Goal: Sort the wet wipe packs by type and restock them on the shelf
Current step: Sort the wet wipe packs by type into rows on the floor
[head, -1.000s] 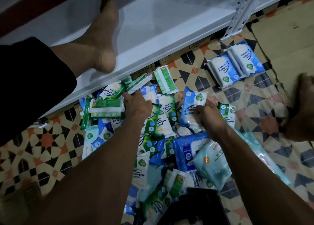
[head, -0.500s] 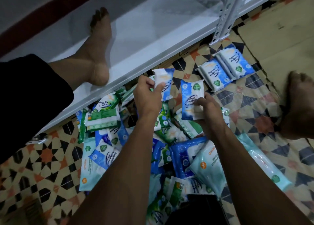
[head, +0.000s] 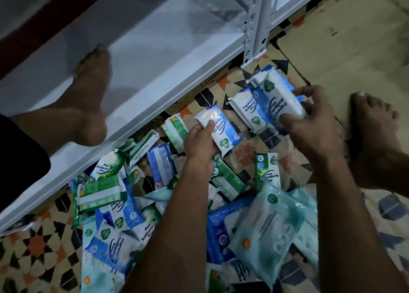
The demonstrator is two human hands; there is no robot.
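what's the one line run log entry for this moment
stage: sorting on floor | left hand: holds blue pack | right hand: setting blue pack on blue stack | shelf: no packs

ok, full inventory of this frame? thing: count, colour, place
mixed pile of wipe packs: many, blue, green and teal, on the floor between the arms and the shelf
blue pack in left hand: one, blue and white, held above the pile
blue pack in right hand: one, blue and white, over the sorted blue packs
sorted blue packs: at least two, blue and white, by the shelf post
shelf: one, white, upper left
cardboard: flattened, brown, upper right
floor: patterned tiles
feet: two, bare, left foot on the shelf, right foot on the floor
left hand; right hand: each holds a pack
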